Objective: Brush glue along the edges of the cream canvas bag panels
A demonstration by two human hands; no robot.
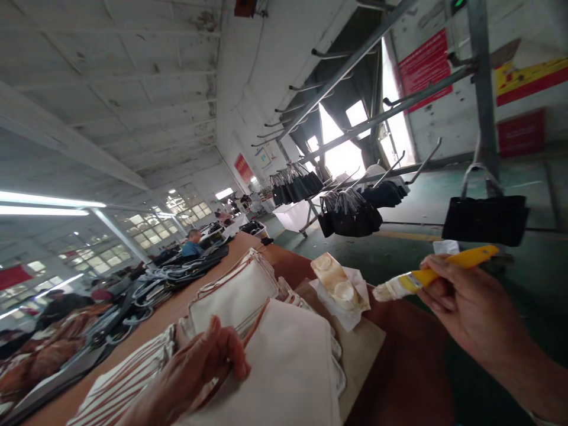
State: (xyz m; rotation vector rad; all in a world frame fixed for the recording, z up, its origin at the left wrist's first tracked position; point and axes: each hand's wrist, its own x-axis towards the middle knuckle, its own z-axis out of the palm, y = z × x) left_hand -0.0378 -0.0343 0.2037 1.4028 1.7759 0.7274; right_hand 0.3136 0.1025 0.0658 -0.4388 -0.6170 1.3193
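Note:
My right hand [465, 302] is closed around the yellow handle of a paintbrush [426, 275], its pale, coated bristles pointing left. Beside the bristle tip is a small carton-like container [337, 284] with cream residue, standing on crumpled white paper. My left hand [204, 367] lies at the brown-edged side of a white bag panel [293, 361]; its fingers are loosely bent and the thumb is raised apart. Behind that panel rests a stack of similar white pieces [239, 284] with brown edging. More white pieces [133, 373] lie fanned in a row under and left of my left hand.
The brown tabletop [408, 361] drops off on the right. Dark straps and bag parts [164, 284] are heaped along the left. A metal rack [373, 124] with hooks carries black bags [350, 213], and another black bag [486, 219] hangs at right. A person [193, 244] sits farther back.

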